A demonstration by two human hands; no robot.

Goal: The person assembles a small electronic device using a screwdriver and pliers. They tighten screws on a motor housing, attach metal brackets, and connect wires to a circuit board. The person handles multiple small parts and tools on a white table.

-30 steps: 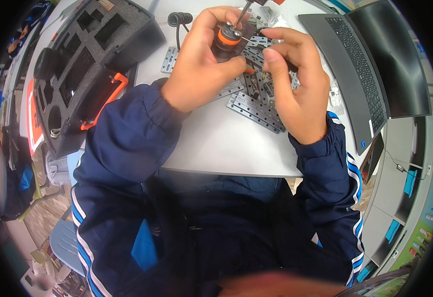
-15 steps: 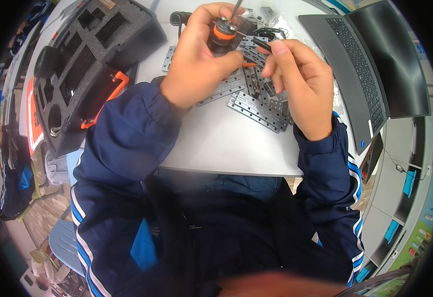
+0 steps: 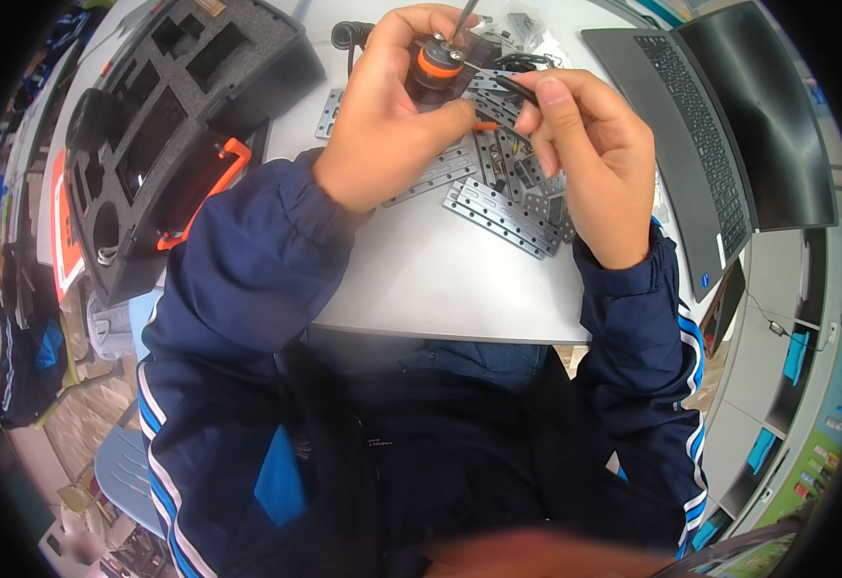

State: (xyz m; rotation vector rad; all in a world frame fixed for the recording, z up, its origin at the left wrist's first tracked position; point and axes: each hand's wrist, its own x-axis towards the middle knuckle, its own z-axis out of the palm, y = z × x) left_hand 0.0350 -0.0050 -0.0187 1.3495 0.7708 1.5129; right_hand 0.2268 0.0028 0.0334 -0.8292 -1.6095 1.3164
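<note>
My left hand (image 3: 373, 125) is closed around a black cylindrical part with an orange band (image 3: 437, 65), which looks like a small motor. Silver screws stand on its top face, and a thin metal rod (image 3: 462, 19) rises beside them to the upper edge of the picture. In my right hand (image 3: 589, 144), thumb and fingers pinch a slim black-handled tool (image 3: 517, 90). Its handle points toward the motor but is apart from it, and its tip is too fine to make out. Under both hands lie grey perforated metal strips (image 3: 503, 219).
A black case with cut foam (image 3: 151, 144) and an orange handle (image 3: 214, 193) stands at the left. The open laptop (image 3: 690, 144) takes up the right side. Clear plastic bags (image 3: 533, 39) and a black coiled cable (image 3: 349, 37) lie at the back of the white table (image 3: 440, 299).
My right hand has drawn slightly to the right with the tool, away from the motor's top. The left hand and the motor have barely moved.
</note>
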